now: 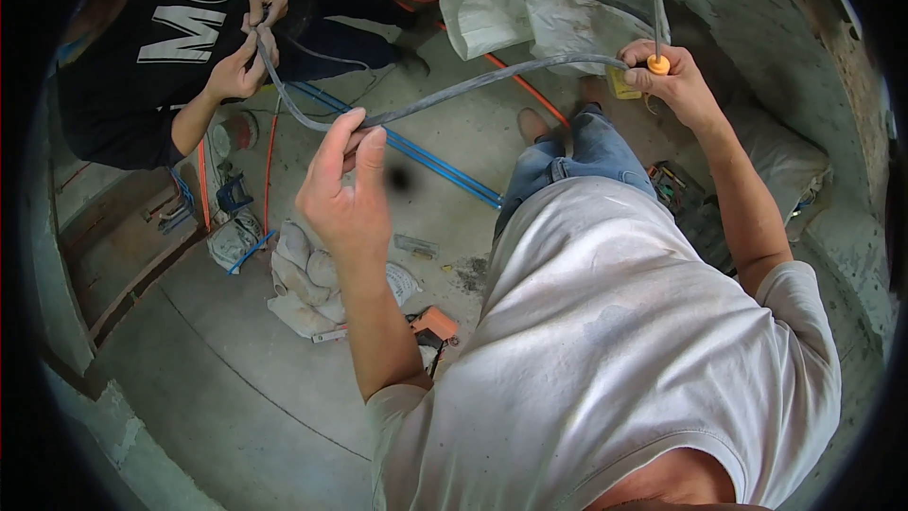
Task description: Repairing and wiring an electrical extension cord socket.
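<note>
A long grey cable (492, 79) sags and bends between my two hands and runs on to a co-worker at the upper left. My left hand (345, 199) is closed on its middle stretch, thumb and fingers bent around it. At the upper right, my right hand (683, 87) grips the cable's right end together with a screwdriver (658, 64), whose orange-yellow handle sits in the fist and whose metal shaft points away from me. The co-worker's hands (248, 57) pinch the far left part of the cable. A yellow object (624, 84) shows just beside my right fingers, partly hidden.
Orange pipes (530, 99) and blue pipes (430, 163) cross the concrete floor. White sacks (539, 0) lie at the far side. Crumpled cloth-like bags (307, 274) and an orange tool (435, 324) rest left of me. A rough wall (804, 28) rises on the right.
</note>
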A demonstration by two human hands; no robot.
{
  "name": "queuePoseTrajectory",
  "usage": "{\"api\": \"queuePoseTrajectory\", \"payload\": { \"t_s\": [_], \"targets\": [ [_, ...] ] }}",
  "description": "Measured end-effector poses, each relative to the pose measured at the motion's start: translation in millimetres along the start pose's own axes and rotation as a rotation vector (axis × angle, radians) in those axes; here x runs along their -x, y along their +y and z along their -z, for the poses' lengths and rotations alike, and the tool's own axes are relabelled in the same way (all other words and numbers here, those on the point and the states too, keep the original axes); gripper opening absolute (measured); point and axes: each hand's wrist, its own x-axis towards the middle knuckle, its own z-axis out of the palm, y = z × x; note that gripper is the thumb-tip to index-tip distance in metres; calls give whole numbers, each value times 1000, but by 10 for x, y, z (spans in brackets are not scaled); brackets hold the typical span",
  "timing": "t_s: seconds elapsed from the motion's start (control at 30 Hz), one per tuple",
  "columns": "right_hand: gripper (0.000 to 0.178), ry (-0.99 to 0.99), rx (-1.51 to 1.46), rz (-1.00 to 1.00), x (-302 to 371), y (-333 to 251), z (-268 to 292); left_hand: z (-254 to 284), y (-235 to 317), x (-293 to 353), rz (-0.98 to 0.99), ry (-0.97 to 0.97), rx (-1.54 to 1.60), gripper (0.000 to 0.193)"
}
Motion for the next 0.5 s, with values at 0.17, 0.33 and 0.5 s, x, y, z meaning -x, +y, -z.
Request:
{"api": "queuePoseTrajectory", "payload": {
  "t_s": [0.17, 0.33, 0.5],
  "targets": [
    [17, -9, 36, -37, -85, 66, 96, -162, 43, -95, -99, 88, 30, 23],
    [16, -8, 19, -96, -200, 77, 177, -392, 222, -240, -57, 217, 331, 24],
    [16, -3, 12, -91, -279, 76, 314, -530, 439, -395, 60, 249, 564, 25]
  ]
}}
